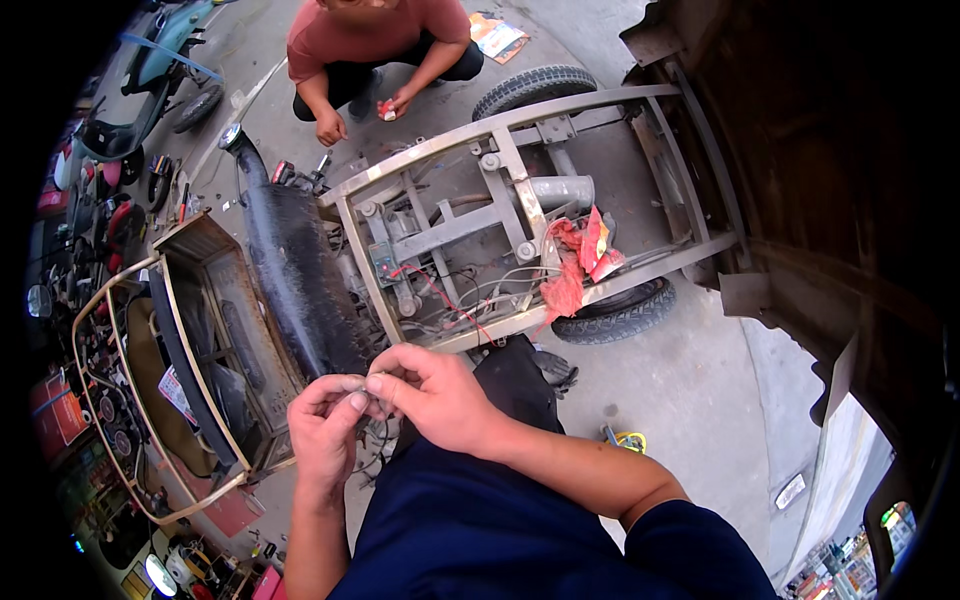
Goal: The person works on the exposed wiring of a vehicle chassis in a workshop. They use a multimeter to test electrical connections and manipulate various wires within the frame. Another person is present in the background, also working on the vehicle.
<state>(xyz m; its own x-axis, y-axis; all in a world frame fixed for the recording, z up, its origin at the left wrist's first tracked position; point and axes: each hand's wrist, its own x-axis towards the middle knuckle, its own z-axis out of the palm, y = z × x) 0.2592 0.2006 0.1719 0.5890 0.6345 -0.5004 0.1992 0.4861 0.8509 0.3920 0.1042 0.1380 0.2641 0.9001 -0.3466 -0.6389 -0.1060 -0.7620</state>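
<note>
My left hand [326,425] and my right hand [440,398] meet in front of my lap, thumbs and fingertips pinched close together. Between them is a thin dark wire [386,432], whose loose length trails below the fingers; its end is mostly covered by my fingertips. Just beyond my hands lies the bare metal frame [440,152] of a vehicle, with loose cables [500,290] along its near side. A small meter with a green edge [381,262] rests at the frame's left corner, a red lead [440,290] running from it.
A crumpled red plastic bag [563,290] hangs on the near rail. Left of the frame stand a long black tank [300,265] and an open cab [225,330]. Across from me squats a person [375,50] holding a small red-and-white item. A raised dark body panel [820,170] overhangs the right.
</note>
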